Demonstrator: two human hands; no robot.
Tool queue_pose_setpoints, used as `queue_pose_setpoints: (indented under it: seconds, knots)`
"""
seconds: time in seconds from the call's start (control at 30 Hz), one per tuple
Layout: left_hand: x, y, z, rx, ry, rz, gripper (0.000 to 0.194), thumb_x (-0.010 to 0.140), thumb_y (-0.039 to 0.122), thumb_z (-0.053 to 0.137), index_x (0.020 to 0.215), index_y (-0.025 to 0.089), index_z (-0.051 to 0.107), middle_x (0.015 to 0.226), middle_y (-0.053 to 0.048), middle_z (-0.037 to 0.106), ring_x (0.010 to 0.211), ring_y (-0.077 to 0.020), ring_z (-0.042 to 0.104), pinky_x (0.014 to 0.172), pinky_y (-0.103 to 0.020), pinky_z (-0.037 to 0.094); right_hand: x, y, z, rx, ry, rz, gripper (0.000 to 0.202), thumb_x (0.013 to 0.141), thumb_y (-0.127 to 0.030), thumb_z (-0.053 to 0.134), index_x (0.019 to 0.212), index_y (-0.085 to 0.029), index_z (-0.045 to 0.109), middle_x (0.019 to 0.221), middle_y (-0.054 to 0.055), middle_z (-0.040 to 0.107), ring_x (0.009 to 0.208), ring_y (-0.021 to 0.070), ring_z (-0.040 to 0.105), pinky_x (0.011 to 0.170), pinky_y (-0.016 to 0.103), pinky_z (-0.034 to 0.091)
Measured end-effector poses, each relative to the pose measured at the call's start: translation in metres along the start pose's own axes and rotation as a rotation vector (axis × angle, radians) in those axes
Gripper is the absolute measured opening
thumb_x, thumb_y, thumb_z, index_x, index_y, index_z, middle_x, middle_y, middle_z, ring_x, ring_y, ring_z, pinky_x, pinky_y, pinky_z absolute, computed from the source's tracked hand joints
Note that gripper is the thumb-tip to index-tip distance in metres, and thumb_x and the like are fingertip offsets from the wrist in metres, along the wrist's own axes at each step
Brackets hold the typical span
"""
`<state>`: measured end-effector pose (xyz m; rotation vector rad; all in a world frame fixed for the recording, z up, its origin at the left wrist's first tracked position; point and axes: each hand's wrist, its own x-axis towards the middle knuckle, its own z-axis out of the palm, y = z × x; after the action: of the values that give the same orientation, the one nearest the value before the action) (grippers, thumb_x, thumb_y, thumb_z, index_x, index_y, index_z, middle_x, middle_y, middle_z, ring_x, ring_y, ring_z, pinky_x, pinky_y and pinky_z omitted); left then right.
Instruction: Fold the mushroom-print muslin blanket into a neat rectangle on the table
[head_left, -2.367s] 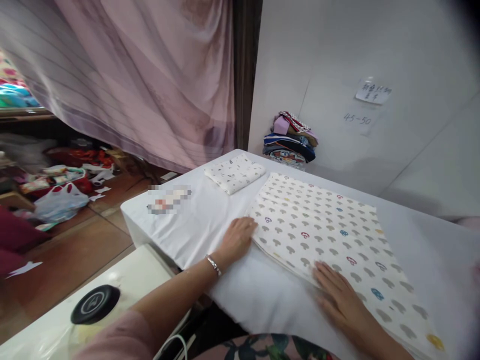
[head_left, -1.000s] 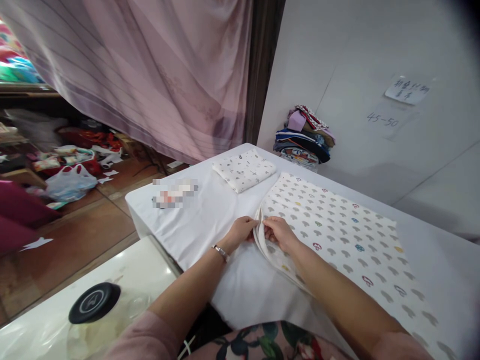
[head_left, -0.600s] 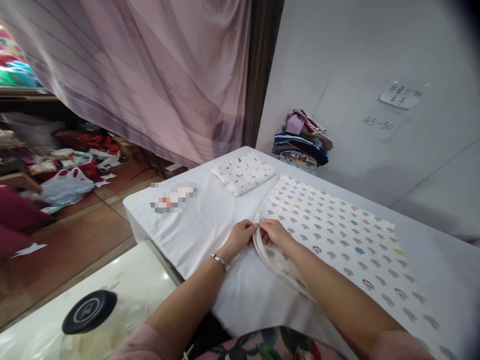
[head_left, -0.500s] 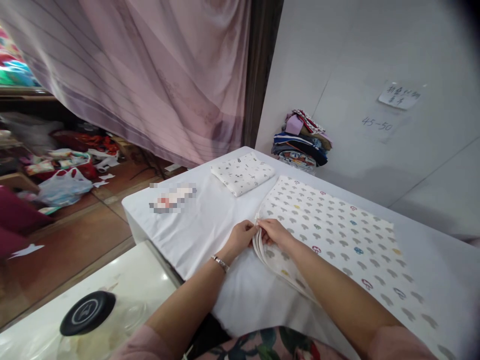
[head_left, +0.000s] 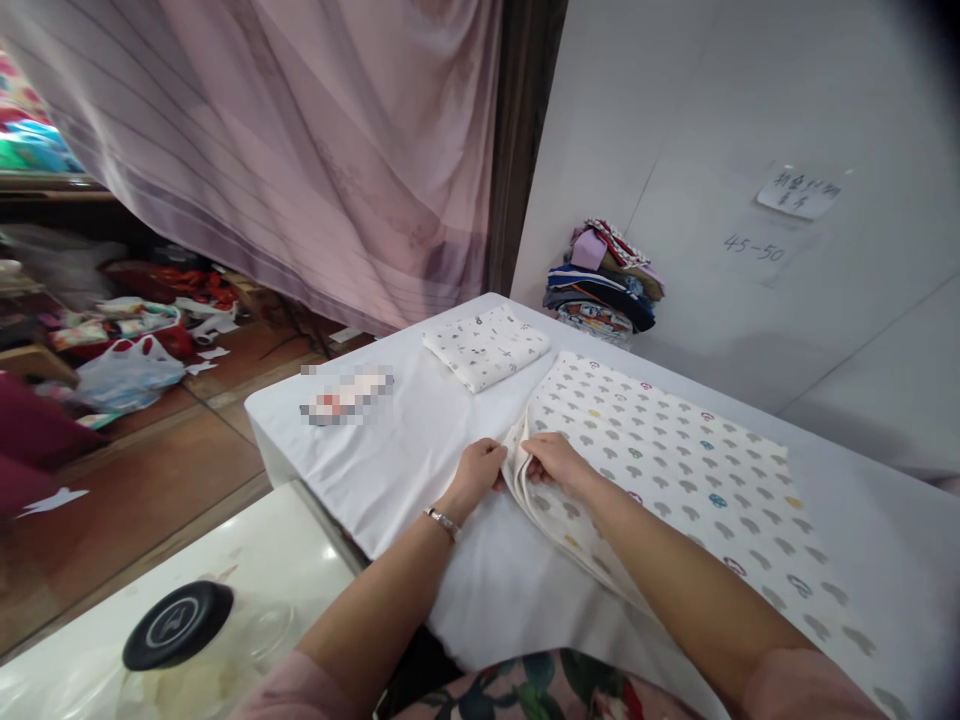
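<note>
A white cloth printed with grey mushroom shapes and a few coloured ones [head_left: 667,460] lies folded in layers over the right part of the white-covered table [head_left: 375,470]. At its near left edge, my left hand [head_left: 480,468] pinches a layer of the border between thumb and fingers. Just to the right, my right hand [head_left: 553,460] grips another layer of the same edge. Between the two hands the layers stand slightly apart and lifted. Part of the fingers on both hands is hidden behind the fabric.
Beyond my hands lies a folded white cloth with small dark prints [head_left: 487,345]. A blurred-out item [head_left: 345,395] is on the table's left. A stack of folded fabrics [head_left: 600,280] stands by the wall. A black-lidded jar [head_left: 178,625] sits on a white surface at lower left.
My hands have moved slightly apart, the right one a little to the right. The cloth's edge layers between them have spread open.
</note>
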<state>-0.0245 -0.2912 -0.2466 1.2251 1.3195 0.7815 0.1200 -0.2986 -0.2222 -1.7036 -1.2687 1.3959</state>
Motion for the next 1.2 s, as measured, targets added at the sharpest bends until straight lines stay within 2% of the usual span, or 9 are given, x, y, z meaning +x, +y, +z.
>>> queue_pose_setpoints:
  seconds: [0.23, 0.3, 0.57, 0.7, 0.8, 0.93, 1.0, 1.1, 1.2]
  knots:
    - [-0.009, -0.001, 0.003, 0.161, 0.137, 0.331, 0.018, 0.075, 0.033, 0.049, 0.067, 0.017, 0.054, 0.056, 0.004, 0.052, 0.053, -0.0094, 0.046, 0.051, -0.020, 0.034, -0.003, -0.008, 0.002, -0.041, -0.010, 0.007, 0.017, 0.070, -0.021, 0.050, 0.053, -0.017, 0.050, 0.040, -0.001, 0.054, 0.032, 0.0106, 0.049, 0.028, 0.018, 0.027]
    - [-0.010, -0.002, 0.003, 0.198, 0.139, 0.374, 0.018, 0.075, 0.033, 0.049, 0.067, 0.017, 0.054, 0.059, 0.004, 0.053, 0.056, -0.0096, 0.047, 0.053, -0.020, 0.034, -0.004, -0.011, 0.005, -0.030, -0.017, 0.002, 0.018, 0.072, -0.023, 0.050, 0.055, -0.017, 0.050, 0.042, -0.001, 0.055, 0.034, 0.0105, 0.050, 0.028, 0.017, 0.026]
    - [-0.003, -0.006, 0.000, 0.222, 0.119, 0.282, 0.017, 0.074, 0.030, 0.047, 0.067, 0.017, 0.055, 0.057, 0.003, 0.054, 0.055, -0.0108, 0.048, 0.052, -0.021, 0.034, -0.009, -0.012, 0.013, 0.047, -0.046, 0.009, 0.015, 0.076, -0.028, 0.055, 0.067, -0.018, 0.049, 0.050, -0.003, 0.056, 0.039, 0.0091, 0.052, 0.033, 0.016, 0.032]
    - [0.001, -0.008, -0.003, 0.205, 0.089, 0.191, 0.030, 0.077, 0.043, 0.047, 0.067, 0.017, 0.056, 0.052, 0.002, 0.053, 0.050, -0.0124, 0.049, 0.048, -0.022, 0.033, -0.013, -0.008, 0.013, 0.157, -0.153, -0.019, 0.026, 0.082, -0.041, 0.051, 0.071, -0.017, 0.050, 0.059, -0.001, 0.058, 0.046, 0.0092, 0.054, 0.040, 0.019, 0.040]
    - [0.004, -0.009, -0.004, 0.198, 0.063, 0.162, 0.034, 0.075, 0.050, 0.051, 0.066, 0.017, 0.056, 0.051, 0.001, 0.054, 0.049, -0.0130, 0.050, 0.046, -0.022, 0.034, -0.025, -0.002, 0.010, 0.147, -0.185, -0.063, 0.026, 0.084, -0.041, 0.047, 0.078, -0.017, 0.055, 0.072, 0.002, 0.062, 0.058, 0.0110, 0.058, 0.049, 0.022, 0.045]
    - [0.005, -0.004, -0.004, 0.146, 0.015, 0.062, 0.024, 0.073, 0.040, 0.058, 0.066, 0.018, 0.053, 0.050, 0.002, 0.053, 0.046, -0.0118, 0.049, 0.044, -0.021, 0.035, -0.057, 0.016, 0.013, -0.270, 0.000, -0.348, 0.019, 0.081, -0.031, 0.051, 0.094, -0.021, 0.060, 0.091, 0.004, 0.063, 0.086, 0.0172, 0.058, 0.073, 0.028, 0.048]
    - [0.003, 0.002, -0.004, 0.043, -0.032, -0.003, 0.018, 0.073, 0.033, 0.058, 0.067, 0.017, 0.051, 0.049, 0.003, 0.049, 0.043, -0.0103, 0.047, 0.042, -0.021, 0.035, -0.072, 0.026, 0.021, -0.502, 0.118, -0.494, 0.034, 0.077, -0.031, 0.058, 0.110, -0.023, 0.057, 0.104, 0.006, 0.061, 0.100, 0.0218, 0.054, 0.086, 0.034, 0.044]
    - [-0.001, 0.012, -0.002, -0.154, -0.086, -0.068, 0.011, 0.073, 0.024, 0.057, 0.076, 0.017, 0.049, 0.052, 0.005, 0.048, 0.044, -0.0090, 0.047, 0.043, -0.020, 0.038, -0.078, 0.036, 0.035, -0.701, 0.250, -0.560, 0.069, 0.072, -0.035, 0.064, 0.134, -0.024, 0.036, 0.122, 0.010, 0.053, 0.111, 0.0278, 0.048, 0.093, 0.041, 0.040]
    - [-0.006, 0.023, -0.001, -0.199, -0.094, -0.072, 0.024, 0.073, 0.021, 0.056, 0.095, 0.015, 0.049, 0.055, 0.005, 0.050, 0.046, -0.0100, 0.049, 0.043, -0.021, 0.040, -0.067, 0.033, 0.043, -0.817, 0.340, -0.545, 0.073, 0.076, -0.032, 0.058, 0.141, -0.021, 0.025, 0.121, 0.012, 0.053, 0.107, 0.0281, 0.051, 0.089, 0.041, 0.042]
